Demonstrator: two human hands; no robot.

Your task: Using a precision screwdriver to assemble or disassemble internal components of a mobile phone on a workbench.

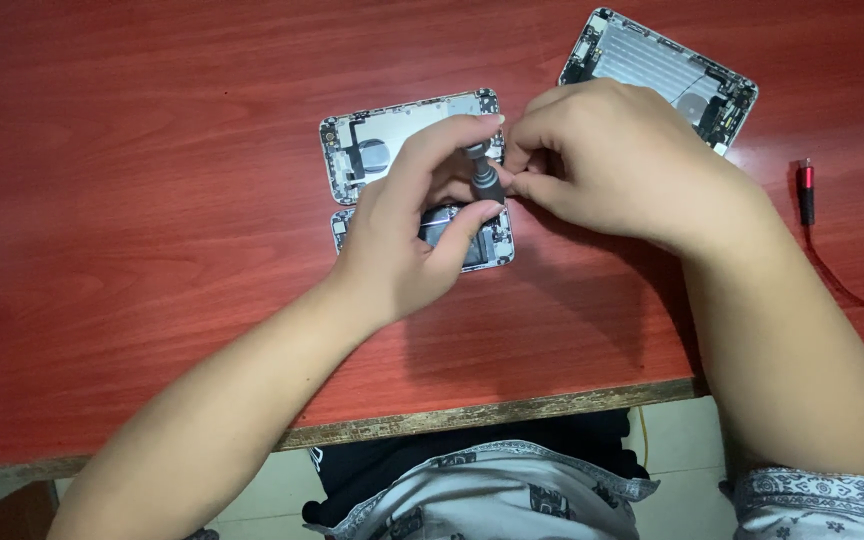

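Note:
My left hand [412, 235] grips a small dark-handled screwdriver [485, 180] between thumb and fingers, standing roughly upright over an opened phone housing [392, 140]. My right hand [602, 160] pinches at the tool's handle from the right, fingers curled. A second opened phone housing [492, 245] lies just below the first, mostly hidden under my left hand. The tool's tip is hidden by my fingers.
A third opened phone housing [672, 75] lies at the back right on the red wooden table [152, 200]. A red and black cable plug [805, 190] rests at the right. The table's front edge [502, 410] runs close to my lap.

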